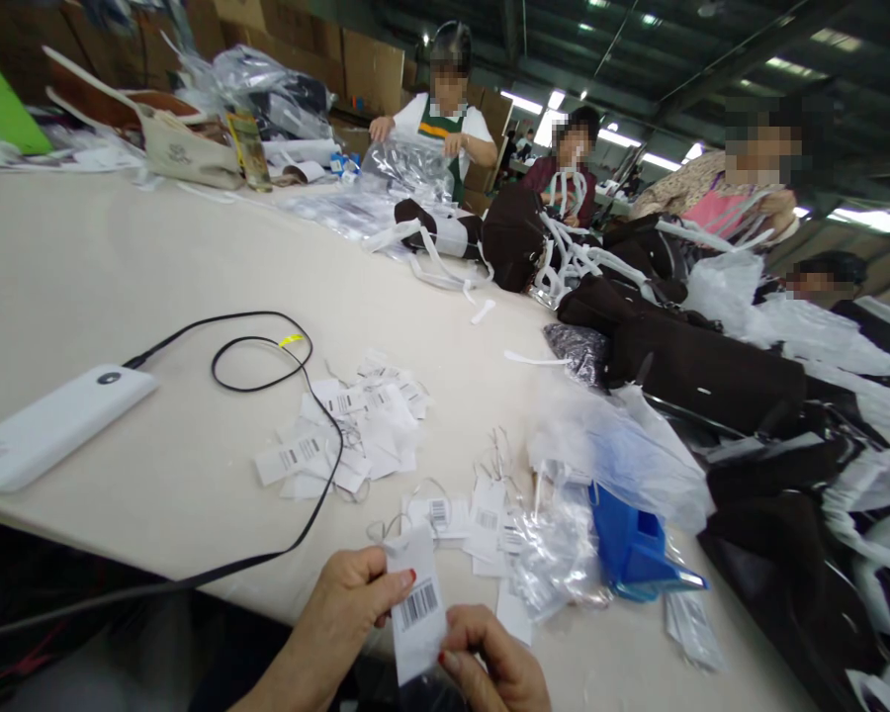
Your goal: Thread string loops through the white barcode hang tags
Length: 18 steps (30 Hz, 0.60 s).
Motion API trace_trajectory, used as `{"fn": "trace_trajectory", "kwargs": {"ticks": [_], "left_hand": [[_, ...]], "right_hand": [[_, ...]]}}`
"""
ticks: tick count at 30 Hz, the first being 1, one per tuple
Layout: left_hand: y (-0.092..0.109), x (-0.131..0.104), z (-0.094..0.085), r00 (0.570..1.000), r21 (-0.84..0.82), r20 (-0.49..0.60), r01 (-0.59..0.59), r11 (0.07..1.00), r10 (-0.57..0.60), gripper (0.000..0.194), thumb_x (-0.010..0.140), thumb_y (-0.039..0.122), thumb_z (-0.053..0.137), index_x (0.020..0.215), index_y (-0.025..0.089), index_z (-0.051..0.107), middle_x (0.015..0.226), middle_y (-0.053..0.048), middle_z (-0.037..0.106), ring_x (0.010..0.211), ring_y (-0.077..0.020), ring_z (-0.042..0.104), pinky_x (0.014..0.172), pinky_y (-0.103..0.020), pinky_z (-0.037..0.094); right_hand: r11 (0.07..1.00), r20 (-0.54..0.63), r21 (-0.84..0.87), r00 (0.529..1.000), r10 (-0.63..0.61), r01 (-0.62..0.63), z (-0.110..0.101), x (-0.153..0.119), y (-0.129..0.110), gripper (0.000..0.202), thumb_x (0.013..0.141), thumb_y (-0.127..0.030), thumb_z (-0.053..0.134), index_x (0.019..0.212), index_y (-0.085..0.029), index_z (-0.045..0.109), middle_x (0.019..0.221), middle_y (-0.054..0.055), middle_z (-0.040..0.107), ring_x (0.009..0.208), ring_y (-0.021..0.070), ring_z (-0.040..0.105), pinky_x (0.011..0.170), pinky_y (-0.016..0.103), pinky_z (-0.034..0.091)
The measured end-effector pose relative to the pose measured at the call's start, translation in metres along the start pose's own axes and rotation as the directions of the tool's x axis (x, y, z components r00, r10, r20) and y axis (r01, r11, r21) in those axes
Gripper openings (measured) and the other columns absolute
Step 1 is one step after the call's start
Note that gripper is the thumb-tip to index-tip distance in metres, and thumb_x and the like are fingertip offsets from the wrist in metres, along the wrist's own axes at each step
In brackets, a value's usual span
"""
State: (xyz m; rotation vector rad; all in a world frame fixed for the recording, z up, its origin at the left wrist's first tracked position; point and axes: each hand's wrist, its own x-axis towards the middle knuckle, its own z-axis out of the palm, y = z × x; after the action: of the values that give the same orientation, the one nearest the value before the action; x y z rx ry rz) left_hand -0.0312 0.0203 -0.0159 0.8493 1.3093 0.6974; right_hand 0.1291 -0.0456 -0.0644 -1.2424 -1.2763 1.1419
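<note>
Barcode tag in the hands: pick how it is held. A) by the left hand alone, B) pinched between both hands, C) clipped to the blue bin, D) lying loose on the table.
B: the left hand pinches the upper edge of the barcode tag and the right hand grips its lower corner, off the table.

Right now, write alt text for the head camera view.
Two bare hands, left hand and right hand, hold a white barcode tag over a pale table. More loose tags, a white power bank and dark bags lie beyond.
</note>
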Motion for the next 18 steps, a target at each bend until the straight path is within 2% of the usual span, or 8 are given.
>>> {"fn": "trace_trajectory", "kwargs": {"ticks": [4, 6, 8, 11, 13, 15, 18], "left_hand": [[-0.006, 0.002, 0.002, 1.000, 0.067, 0.024, 0.001, 0.998, -0.003, 0.027, 0.061, 0.039, 0.055, 0.048, 0.016, 0.050, 0.044, 0.004, 0.043, 0.047, -0.0106, 0.035, 0.049, -0.025, 0.025], [-0.006, 0.002, 0.002, 1.000, 0.080, 0.028, 0.005, 0.997, -0.008, 0.028, 0.061, 0.040, 0.055, 0.047, 0.017, 0.049, 0.044, 0.005, 0.041, 0.047, -0.0109, 0.035, 0.048, -0.026, 0.025], [-0.004, 0.002, 0.003, 1.000, 0.056, 0.009, 0.004, 0.998, -0.004, 0.028, 0.061, 0.040, 0.057, 0.047, 0.016, 0.051, 0.045, 0.004, 0.043, 0.048, -0.0114, 0.036, 0.049, -0.026, 0.027], [0.000, -0.001, 0.002, 1.000, 0.019, -0.020, -0.011, 1.000, 0.011, 0.027, 0.063, 0.038, 0.058, 0.049, 0.015, 0.054, 0.046, 0.003, 0.046, 0.049, -0.0122, 0.039, 0.052, -0.026, 0.029], [0.001, -0.002, 0.003, 1.000, 0.031, 0.002, -0.008, 0.999, 0.007, 0.027, 0.063, 0.038, 0.058, 0.048, 0.015, 0.054, 0.045, 0.003, 0.046, 0.049, -0.0120, 0.038, 0.051, -0.025, 0.028], [0.000, -0.003, 0.005, 0.999, 0.057, 0.036, -0.006, 0.998, 0.004, 0.028, 0.063, 0.037, 0.057, 0.046, 0.016, 0.052, 0.045, 0.004, 0.043, 0.048, -0.0116, 0.036, 0.050, -0.025, 0.026], [-0.004, -0.004, 0.010, 0.998, 0.080, 0.064, -0.010, 0.997, 0.005, 0.027, 0.062, 0.037, 0.056, 0.045, 0.017, 0.049, 0.047, 0.004, 0.041, 0.048, -0.0112, 0.034, 0.048, -0.025, 0.025]], "right_hand": [[0.987, -0.027, -0.118, 0.994, -0.109, 0.105, 0.000, 0.001, 0.000, 0.015, 0.080, -0.035, 0.057, 0.071, -0.024, 0.062, 0.084, 0.001, 0.062, 0.076, 0.0131, 0.059, 0.069, 0.020, 0.044], [0.978, -0.067, -0.169, 0.989, -0.132, 0.119, -0.001, 0.000, 0.001, 0.017, 0.080, -0.036, 0.057, 0.072, -0.023, 0.064, 0.092, 0.003, 0.061, 0.081, 0.0146, 0.060, 0.075, 0.021, 0.044], [0.983, -0.102, -0.159, 0.989, -0.106, 0.089, -0.001, -0.002, 0.002, 0.020, 0.079, -0.040, 0.058, 0.071, -0.023, 0.065, 0.093, 0.004, 0.061, 0.082, 0.0162, 0.061, 0.077, 0.024, 0.044], [0.997, -0.125, -0.071, 0.992, 0.000, -0.009, -0.002, -0.006, 0.006, 0.023, 0.075, -0.043, 0.061, 0.067, -0.022, 0.064, 0.091, 0.005, 0.060, 0.077, 0.0172, 0.060, 0.073, 0.025, 0.045], [0.999, -0.121, 0.000, 0.991, 0.051, -0.052, -0.001, -0.008, 0.008, 0.025, 0.073, -0.045, 0.062, 0.066, -0.021, 0.063, 0.088, 0.004, 0.060, 0.074, 0.0171, 0.059, 0.070, 0.025, 0.044], [0.998, -0.115, 0.041, 0.992, 0.053, -0.049, 0.001, -0.009, 0.007, 0.026, 0.073, -0.047, 0.062, 0.065, -0.021, 0.063, 0.086, 0.004, 0.061, 0.075, 0.0177, 0.058, 0.069, 0.025, 0.044], [1.000, -0.139, 0.008, 0.990, 0.002, -0.001, 0.006, -0.008, 0.003, 0.025, 0.074, -0.045, 0.061, 0.064, -0.022, 0.064, 0.088, 0.004, 0.061, 0.077, 0.0179, 0.059, 0.070, 0.025, 0.044]]}}
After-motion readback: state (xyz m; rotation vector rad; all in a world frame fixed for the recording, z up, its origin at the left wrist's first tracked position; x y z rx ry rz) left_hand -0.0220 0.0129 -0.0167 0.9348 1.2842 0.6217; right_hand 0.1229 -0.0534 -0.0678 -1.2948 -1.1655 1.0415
